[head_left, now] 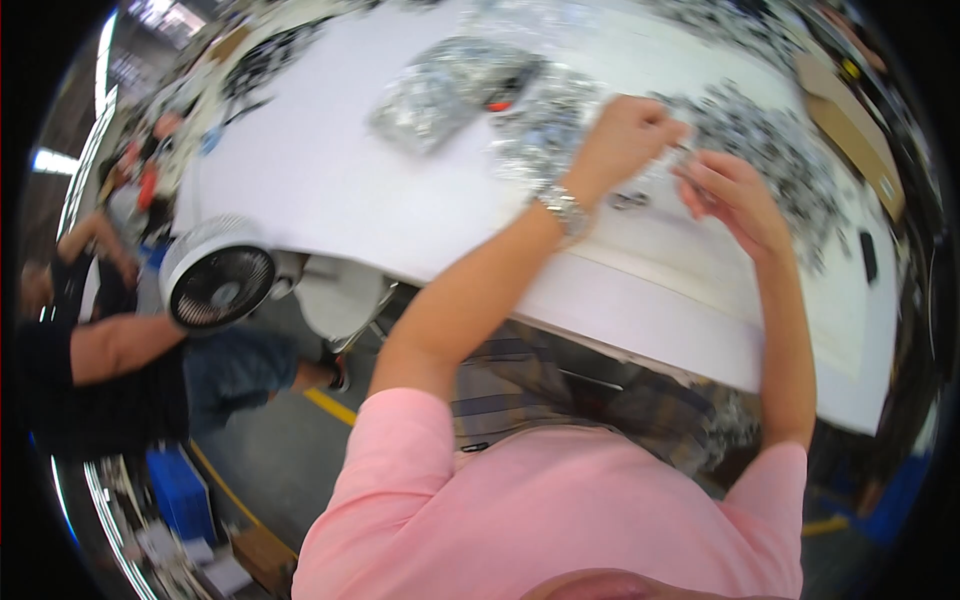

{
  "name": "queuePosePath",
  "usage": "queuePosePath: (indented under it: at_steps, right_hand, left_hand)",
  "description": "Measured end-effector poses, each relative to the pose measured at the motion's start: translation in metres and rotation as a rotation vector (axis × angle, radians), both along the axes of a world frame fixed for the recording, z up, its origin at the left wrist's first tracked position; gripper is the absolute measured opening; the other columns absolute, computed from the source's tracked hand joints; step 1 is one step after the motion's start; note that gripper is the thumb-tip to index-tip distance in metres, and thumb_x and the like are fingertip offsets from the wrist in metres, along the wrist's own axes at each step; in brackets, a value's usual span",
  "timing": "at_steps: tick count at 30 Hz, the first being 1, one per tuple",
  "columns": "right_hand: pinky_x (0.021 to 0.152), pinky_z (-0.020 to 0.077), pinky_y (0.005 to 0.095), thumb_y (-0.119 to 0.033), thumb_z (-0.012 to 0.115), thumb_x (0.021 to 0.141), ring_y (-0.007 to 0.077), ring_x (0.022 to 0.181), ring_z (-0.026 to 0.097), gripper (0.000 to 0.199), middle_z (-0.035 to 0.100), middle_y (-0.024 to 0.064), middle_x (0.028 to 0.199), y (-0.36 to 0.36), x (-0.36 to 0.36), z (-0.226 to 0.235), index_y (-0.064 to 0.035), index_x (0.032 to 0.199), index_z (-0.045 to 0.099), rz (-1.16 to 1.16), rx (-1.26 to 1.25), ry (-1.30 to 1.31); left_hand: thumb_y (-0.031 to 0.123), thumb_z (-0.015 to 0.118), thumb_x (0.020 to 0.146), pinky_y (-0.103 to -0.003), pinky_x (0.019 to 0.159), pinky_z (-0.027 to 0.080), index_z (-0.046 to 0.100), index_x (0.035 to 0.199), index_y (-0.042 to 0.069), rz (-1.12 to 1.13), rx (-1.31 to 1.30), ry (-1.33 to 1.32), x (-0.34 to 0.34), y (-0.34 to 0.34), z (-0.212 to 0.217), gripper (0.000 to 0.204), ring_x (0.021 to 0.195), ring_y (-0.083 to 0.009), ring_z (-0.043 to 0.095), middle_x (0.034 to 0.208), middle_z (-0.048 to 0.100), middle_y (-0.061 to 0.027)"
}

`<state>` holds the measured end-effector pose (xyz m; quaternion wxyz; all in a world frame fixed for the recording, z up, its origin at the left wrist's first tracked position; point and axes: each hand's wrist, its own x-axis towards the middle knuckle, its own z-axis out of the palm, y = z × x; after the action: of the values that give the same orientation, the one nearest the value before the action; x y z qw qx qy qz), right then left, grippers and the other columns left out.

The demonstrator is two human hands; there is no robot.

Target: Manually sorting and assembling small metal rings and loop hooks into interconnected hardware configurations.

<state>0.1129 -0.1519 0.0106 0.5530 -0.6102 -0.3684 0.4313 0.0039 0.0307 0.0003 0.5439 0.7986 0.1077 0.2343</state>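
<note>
My left hand (626,142), with a metal watch (562,212) on its wrist, is closed in a pinch above the white table (330,150). Close beside it, my right hand (738,197) has its fingers bent together. A small blurred thing shows between the two hands; its kind is not clear. Just beyond my right hand spreads a heap of small grey metal-looking parts (765,150). A few similar loose parts (630,201) lie below my left hand. Left of that hand are small clear plastic bags (540,130).
A larger clear bag (425,105) of parts lies farther left, near a red-and-black item (500,104). At right are a cardboard box (850,135) and a black bar-shaped object (868,257). A round fan (222,285), a white stool (340,298) and another person (110,370) are to the left.
</note>
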Motion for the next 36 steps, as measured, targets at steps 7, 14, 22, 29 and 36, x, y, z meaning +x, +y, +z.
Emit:
queuePosePath:
  at_steps: [7,14,22,29,36]
  right_hand:
    - [0.068,0.0510,0.0223,-0.021,0.068,0.098,0.0068,0.068,0.061,0.014,0.069,0.0011,0.084,-0.005,-0.001,-0.004,-0.0088,0.092,0.065,-0.087,0.011,0.054]
    - [0.072,0.0559,0.0232,-0.027,0.067,0.100,0.0088,0.076,0.069,0.021,0.075,0.0046,0.088,-0.005,-0.007,-0.005,-0.0061,0.103,0.070,-0.030,-0.034,0.012]
    - [0.090,0.0545,0.0291,-0.025,0.065,0.102,0.0134,0.101,0.071,0.022,0.075,0.0045,0.109,0.007,-0.001,-0.010,-0.0070,0.114,0.071,-0.332,0.164,0.285]
    - [0.093,0.0523,0.0313,-0.028,0.069,0.099,0.0116,0.100,0.066,0.026,0.072,0.0005,0.106,0.007,-0.006,-0.024,-0.0060,0.112,0.073,-0.346,0.309,0.357]
    - [0.075,0.0523,0.0237,-0.035,0.063,0.102,0.0089,0.077,0.062,0.033,0.071,-0.0002,0.093,0.006,-0.012,-0.014,-0.0050,0.110,0.074,-0.389,0.282,0.344]
  left_hand:
    - [0.034,0.071,0.097,-0.021,0.045,0.028,0.070,0.086,0.002,-0.172,-0.239,0.130,-0.005,-0.006,0.011,0.034,0.050,-0.0038,0.043,0.062,0.051,0.0042]
    - [0.024,0.074,0.092,-0.021,0.048,0.036,0.074,0.087,0.003,-0.076,0.154,0.024,-0.003,-0.009,0.005,0.022,0.053,-0.0037,0.049,0.068,0.064,0.0009]
    - [0.028,0.070,0.097,-0.020,0.044,0.030,0.073,0.101,0.001,-0.033,-0.187,0.051,-0.006,-0.007,0.015,0.028,0.050,-0.0008,0.042,0.079,0.069,0.0005]
    - [0.025,0.071,0.097,-0.020,0.044,0.027,0.070,0.110,-0.001,-0.224,-0.263,0.016,-0.006,-0.032,0.005,0.028,0.050,-0.0014,0.042,0.076,0.065,0.0011]
    - [0.021,0.065,0.102,-0.021,0.044,0.027,0.067,0.100,0.001,-0.404,-0.586,0.115,-0.006,-0.020,-0.001,0.021,0.049,-0.0026,0.040,0.075,0.067,-0.0028]
